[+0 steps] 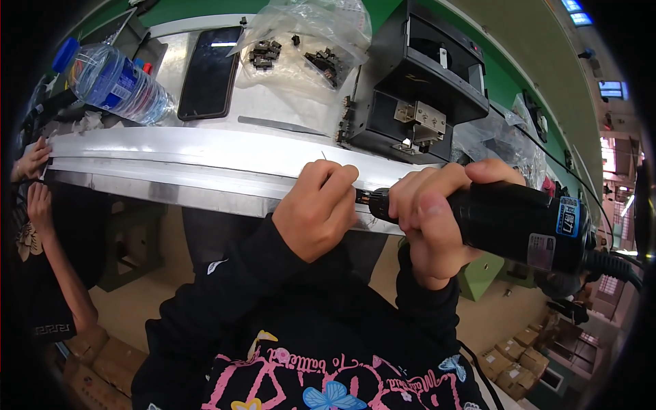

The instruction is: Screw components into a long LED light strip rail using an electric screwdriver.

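My right hand (437, 212) is wrapped round a black corded electric screwdriver (512, 215), which lies level with its nose toward my left hand (318, 205). The left hand is closed, and a small black part (363, 197) shows between its fingers and the screwdriver's nose. A thin wire-like end stands up above its knuckles. What else sits inside the fingers is hidden. Both hands are over the near edge of the bench, in front of a long white metal strip (205, 152).
Behind my hands stands a black machine (424, 75) with a metal bracket; small black parts (346, 119) line its left side. Further left are a plastic bag (294, 61) with similar parts, a phone (210, 72) and a water bottle (119, 85). Another person's hands (37, 184) are far left.
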A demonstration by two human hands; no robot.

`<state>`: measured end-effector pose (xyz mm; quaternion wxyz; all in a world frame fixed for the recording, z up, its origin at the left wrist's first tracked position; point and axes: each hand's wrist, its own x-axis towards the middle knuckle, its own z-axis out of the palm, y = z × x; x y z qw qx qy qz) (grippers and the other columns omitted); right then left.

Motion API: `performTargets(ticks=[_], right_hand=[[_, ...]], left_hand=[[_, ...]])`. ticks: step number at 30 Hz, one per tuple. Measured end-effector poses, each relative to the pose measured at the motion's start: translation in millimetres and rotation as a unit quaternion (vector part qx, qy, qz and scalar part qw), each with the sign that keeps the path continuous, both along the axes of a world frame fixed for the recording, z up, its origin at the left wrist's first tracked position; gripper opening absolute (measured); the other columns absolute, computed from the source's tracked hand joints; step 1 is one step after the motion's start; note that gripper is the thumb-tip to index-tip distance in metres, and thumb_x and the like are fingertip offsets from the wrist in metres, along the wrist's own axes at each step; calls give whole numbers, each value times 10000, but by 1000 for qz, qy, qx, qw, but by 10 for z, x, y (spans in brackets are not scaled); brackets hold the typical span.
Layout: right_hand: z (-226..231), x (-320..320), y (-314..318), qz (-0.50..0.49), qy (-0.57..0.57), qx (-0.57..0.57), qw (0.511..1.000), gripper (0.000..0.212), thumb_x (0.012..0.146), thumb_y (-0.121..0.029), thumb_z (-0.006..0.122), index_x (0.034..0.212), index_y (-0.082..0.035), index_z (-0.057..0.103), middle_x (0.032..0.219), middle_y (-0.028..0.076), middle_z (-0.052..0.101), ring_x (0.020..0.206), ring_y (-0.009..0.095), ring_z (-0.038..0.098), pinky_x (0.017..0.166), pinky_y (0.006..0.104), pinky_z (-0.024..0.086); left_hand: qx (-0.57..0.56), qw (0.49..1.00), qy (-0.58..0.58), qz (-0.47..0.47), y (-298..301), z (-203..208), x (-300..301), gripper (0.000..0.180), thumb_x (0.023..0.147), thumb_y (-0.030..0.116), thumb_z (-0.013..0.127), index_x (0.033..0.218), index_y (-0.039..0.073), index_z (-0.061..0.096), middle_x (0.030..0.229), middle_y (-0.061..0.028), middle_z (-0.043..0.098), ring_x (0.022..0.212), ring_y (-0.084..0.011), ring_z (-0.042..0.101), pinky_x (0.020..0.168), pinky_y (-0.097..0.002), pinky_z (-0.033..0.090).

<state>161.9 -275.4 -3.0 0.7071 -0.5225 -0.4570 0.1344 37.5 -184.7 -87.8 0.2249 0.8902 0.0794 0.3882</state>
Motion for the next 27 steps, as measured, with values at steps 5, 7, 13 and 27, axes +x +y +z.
performTargets(ticks=[5, 7, 13, 27], right_hand=[[-17, 44, -63, -3, -13, -14, 1000, 472, 899, -1, 632, 1303, -68, 399, 638, 69, 512, 471, 169, 477, 496, 372, 483], [-20, 50, -74, 20, -23, -14, 999, 480, 897, 4, 644, 1301, -71, 396, 646, 71, 515, 472, 171, 479, 495, 373, 483], [-23, -9, -45, 72, -23, -13, 997, 393, 916, 22, 648, 1161, -82, 359, 684, 80, 525, 515, 184, 497, 519, 377, 480], [105, 175, -103, 173, -53, -78, 980, 432, 826, 104, 693, 1141, -55, 445, 697, 96, 592, 602, 208, 577, 624, 376, 522]], left_hand=[[20, 999, 42, -4, 68, 89, 13, 238, 669, -53, 702, 896, -62, 629, 1071, -160, 576, 923, -311, 588, 794, -370, 518], [24, 998, 53, -6, 93, 79, 21, 207, 682, 9, 691, 871, -50, 630, 1085, -159, 565, 933, -290, 568, 819, -359, 503], [-3, 999, 15, -31, 128, -6, 6, 202, 675, -17, 698, 856, -28, 610, 1070, -151, 555, 904, -287, 569, 804, -369, 501], [-76, 996, 46, 3, 24, 78, 94, 257, 636, 93, 772, 876, 85, 678, 1119, -45, 620, 1034, -286, 567, 832, -411, 435]])
